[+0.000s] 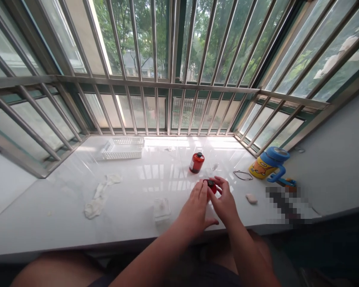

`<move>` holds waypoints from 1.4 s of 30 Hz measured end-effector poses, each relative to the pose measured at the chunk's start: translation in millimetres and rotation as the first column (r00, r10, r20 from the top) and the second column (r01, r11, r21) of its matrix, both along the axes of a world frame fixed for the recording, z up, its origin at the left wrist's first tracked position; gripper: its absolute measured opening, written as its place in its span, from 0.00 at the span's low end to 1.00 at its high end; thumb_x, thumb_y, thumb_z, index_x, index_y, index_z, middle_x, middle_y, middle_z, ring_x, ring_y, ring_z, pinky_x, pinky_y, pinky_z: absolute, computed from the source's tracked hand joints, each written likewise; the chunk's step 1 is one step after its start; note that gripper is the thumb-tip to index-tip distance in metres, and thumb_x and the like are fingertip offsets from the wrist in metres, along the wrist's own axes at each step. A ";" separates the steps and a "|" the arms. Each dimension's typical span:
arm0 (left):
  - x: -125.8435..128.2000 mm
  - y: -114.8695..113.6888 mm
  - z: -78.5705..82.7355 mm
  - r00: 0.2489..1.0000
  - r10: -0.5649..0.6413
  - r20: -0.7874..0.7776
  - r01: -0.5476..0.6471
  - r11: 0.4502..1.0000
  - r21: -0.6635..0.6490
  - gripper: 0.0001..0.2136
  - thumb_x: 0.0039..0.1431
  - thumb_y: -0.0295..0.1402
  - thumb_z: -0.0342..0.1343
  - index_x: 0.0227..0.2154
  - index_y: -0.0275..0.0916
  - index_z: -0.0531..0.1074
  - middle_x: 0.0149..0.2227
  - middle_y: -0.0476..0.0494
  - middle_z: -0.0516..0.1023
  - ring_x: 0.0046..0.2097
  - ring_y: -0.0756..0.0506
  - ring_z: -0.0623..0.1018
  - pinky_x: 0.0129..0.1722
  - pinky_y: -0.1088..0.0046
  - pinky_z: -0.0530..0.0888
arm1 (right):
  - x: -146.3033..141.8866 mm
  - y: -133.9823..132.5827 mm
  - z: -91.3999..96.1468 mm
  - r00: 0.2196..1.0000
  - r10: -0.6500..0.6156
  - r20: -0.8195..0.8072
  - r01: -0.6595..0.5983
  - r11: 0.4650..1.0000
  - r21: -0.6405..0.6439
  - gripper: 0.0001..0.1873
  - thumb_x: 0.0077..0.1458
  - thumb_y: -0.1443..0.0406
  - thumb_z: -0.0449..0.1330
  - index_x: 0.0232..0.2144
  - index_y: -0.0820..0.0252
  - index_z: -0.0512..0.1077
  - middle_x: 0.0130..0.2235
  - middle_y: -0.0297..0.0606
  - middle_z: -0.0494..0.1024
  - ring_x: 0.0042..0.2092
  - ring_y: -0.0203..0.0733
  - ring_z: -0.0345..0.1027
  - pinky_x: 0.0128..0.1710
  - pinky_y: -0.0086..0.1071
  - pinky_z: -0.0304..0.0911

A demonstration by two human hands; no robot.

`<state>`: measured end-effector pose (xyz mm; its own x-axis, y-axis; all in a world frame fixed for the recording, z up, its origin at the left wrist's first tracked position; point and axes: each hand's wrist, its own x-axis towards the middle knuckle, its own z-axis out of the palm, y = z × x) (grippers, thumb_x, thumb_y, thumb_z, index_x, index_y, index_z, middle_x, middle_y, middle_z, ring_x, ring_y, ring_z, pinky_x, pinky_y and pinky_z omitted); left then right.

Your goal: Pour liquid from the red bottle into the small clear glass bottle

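My left hand point(196, 209) and my right hand point(224, 201) meet over a small red bottle point(212, 189) with a black cap, on the white marble sill point(62, 191). Fingers of both hands wrap around it, hiding much of its body. A second red bottle point(196, 163), also black-capped, stands upright a little beyond my hands. A clear plastic box point(162, 209) lies left of my left hand, and a small beige lump point(251, 198) lies right of my right hand.
A white perforated plastic basket point(123, 148) stands at the back left, with a crumpled white cloth point(100, 198) in front of it. A wire loop point(243, 175) and a yellow cup with blue lid point(267, 165) sit at right. Metal window bars point(155, 79) run behind the sill.
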<state>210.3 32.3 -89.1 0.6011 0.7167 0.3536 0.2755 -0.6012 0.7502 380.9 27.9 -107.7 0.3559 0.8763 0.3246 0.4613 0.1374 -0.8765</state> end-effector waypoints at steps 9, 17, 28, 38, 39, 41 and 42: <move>-177.6 -24.8 -6.9 0.867 0.454 0.204 -0.493 0.840 0.228 0.48 0.53 0.55 0.73 0.72 0.50 0.56 0.71 0.31 0.67 0.71 0.25 0.69 0.71 0.40 0.65 | 14.7 -5.1 1.6 0.981 0.012 0.193 -0.003 0.999 -0.048 0.39 0.55 0.46 0.70 0.63 0.52 0.65 0.58 0.46 0.77 0.54 0.54 0.77 0.54 0.53 0.77; -191.0 5.3 -43.4 0.899 0.395 -0.187 -0.424 0.893 -0.150 0.34 0.53 0.42 0.73 0.63 0.46 0.71 0.64 0.36 0.76 0.67 0.30 0.74 0.69 0.44 0.69 | 77.2 -12.2 16.4 0.900 -0.254 0.355 0.249 0.967 0.062 0.46 0.52 0.41 0.69 0.66 0.52 0.62 0.57 0.47 0.79 0.52 0.56 0.77 0.50 0.48 0.75; -125.2 28.9 -23.0 0.908 0.403 -0.109 -0.417 0.855 -0.309 0.34 0.46 0.44 0.76 0.57 0.45 0.75 0.54 0.38 0.79 0.44 0.38 0.82 0.51 0.55 0.80 | 136.9 -14.1 -5.1 0.820 -0.383 0.425 0.412 0.911 0.026 0.45 0.53 0.39 0.65 0.64 0.56 0.64 0.60 0.53 0.75 0.55 0.61 0.74 0.56 0.52 0.69; 25.9 93.0 -35.3 0.988 0.141 0.059 -0.113 0.935 -0.337 0.37 0.46 0.38 0.78 0.60 0.43 0.73 0.61 0.35 0.77 0.59 0.31 0.78 0.55 0.54 0.79 | 91.4 -12.4 44.5 0.729 -0.420 0.541 0.153 0.870 0.469 0.26 0.66 0.54 0.63 0.61 0.59 0.67 0.58 0.53 0.74 0.62 0.58 0.68 0.65 0.56 0.64; 35.2 96.3 -40.8 0.989 0.131 0.063 -0.102 0.936 -0.337 0.37 0.46 0.38 0.79 0.60 0.43 0.72 0.62 0.35 0.76 0.61 0.31 0.77 0.57 0.53 0.78 | 86.0 -9.6 49.1 0.734 -0.393 0.554 0.123 0.879 0.461 0.24 0.67 0.56 0.63 0.60 0.58 0.67 0.58 0.52 0.75 0.61 0.57 0.69 0.64 0.55 0.65; 46.0 100.0 -50.8 0.990 0.121 0.069 -0.090 0.936 -0.341 0.38 0.45 0.38 0.79 0.61 0.44 0.72 0.63 0.34 0.75 0.63 0.29 0.75 0.60 0.49 0.76 | 77.8 -1.4 55.9 0.733 -0.337 0.591 0.071 0.902 0.426 0.20 0.68 0.58 0.61 0.58 0.57 0.68 0.56 0.50 0.76 0.58 0.55 0.70 0.61 0.52 0.67; 47.5 100.7 -54.5 0.990 0.119 0.071 -0.087 0.935 -0.345 0.39 0.44 0.39 0.79 0.60 0.43 0.72 0.63 0.33 0.75 0.64 0.28 0.75 0.61 0.47 0.75 | 75.1 3.9 58.2 0.727 -0.309 0.613 0.051 0.915 0.401 0.19 0.68 0.58 0.60 0.58 0.57 0.69 0.55 0.49 0.77 0.57 0.55 0.71 0.60 0.51 0.67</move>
<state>257.8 133.1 -143.6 0.4949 0.8597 0.1264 0.2450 -0.2776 0.9290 456.0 31.7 -49.5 0.0808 0.6074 0.7902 0.9426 0.2110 -0.2587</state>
